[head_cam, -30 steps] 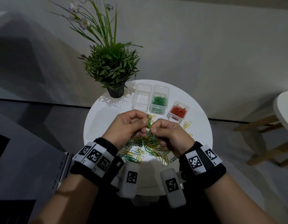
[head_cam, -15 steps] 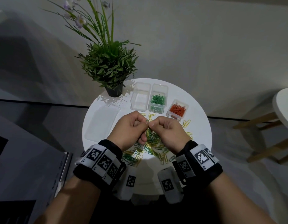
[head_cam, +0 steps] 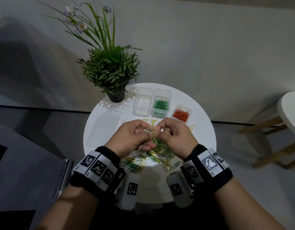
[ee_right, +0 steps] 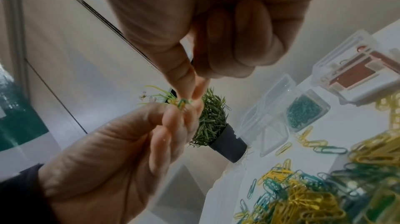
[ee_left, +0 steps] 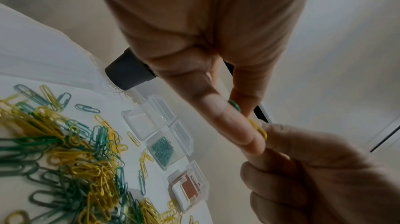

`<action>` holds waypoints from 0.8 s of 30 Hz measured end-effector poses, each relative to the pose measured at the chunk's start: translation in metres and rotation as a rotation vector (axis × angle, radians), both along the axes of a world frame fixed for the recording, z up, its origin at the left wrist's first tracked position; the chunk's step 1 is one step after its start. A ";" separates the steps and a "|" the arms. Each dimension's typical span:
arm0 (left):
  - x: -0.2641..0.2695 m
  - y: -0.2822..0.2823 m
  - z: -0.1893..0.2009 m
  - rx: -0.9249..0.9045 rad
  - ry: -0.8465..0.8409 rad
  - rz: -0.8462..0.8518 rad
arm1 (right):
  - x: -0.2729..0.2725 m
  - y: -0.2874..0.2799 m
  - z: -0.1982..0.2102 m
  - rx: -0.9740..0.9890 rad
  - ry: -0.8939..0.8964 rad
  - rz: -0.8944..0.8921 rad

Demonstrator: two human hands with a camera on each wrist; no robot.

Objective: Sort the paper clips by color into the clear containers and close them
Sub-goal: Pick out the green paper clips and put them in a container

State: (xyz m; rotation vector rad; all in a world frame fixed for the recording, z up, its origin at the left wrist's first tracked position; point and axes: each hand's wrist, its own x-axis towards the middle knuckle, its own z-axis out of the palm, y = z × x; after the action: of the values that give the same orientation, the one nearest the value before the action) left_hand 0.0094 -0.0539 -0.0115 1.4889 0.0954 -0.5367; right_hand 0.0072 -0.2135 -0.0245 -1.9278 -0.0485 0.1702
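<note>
A: Against the half-second-earlier view? The left hand [head_cam: 132, 138] and right hand [head_cam: 174, 136] sit slightly further apart; the linked clips between them now show more plainly above the pile. Containers unmoved.

B: Grips?

A: Left grip: thumb and forefinger pinching a green wire paper clip [head_cam: 149, 129]. Right grip: thumb and forefinger pinching a yellow wire paper clip [ee_left: 258, 129] hooked into the green one; its other fingers are curled in. Both clips are held above the table, over the heap.

B: Surface, left to right?

A: Round white table [head_cam: 201, 130]. Flat clear plastic lid [head_cam: 103, 128] at left; dark-potted green plant [head_cam: 110, 72] behind it; empty clear plastic box [head_cam: 143, 102]; clear box of green clips [head_cam: 161, 105]; clear box of orange clips [head_cam: 181, 114]. Loose heap of green and yellow paper clips [head_cam: 158, 155] lies nearest, under the hands. Pale wall behind, grey floor, a second white table with wooden legs [head_cam: 289, 110] at far right.

B: Axis of the held pair?

A: Long axis slanting, green end up toward the left hand, yellow end lower, toward the heap.
</note>
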 end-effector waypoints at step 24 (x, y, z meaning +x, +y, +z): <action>0.003 -0.008 0.001 0.168 -0.244 0.000 | 0.005 0.002 0.002 0.116 0.266 -0.149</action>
State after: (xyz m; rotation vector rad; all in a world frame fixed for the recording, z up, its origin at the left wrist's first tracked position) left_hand 0.0122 -0.0618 -0.0104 1.7076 -0.0516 -0.3497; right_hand 0.0120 -0.2117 -0.0224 -1.7707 0.2568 0.3154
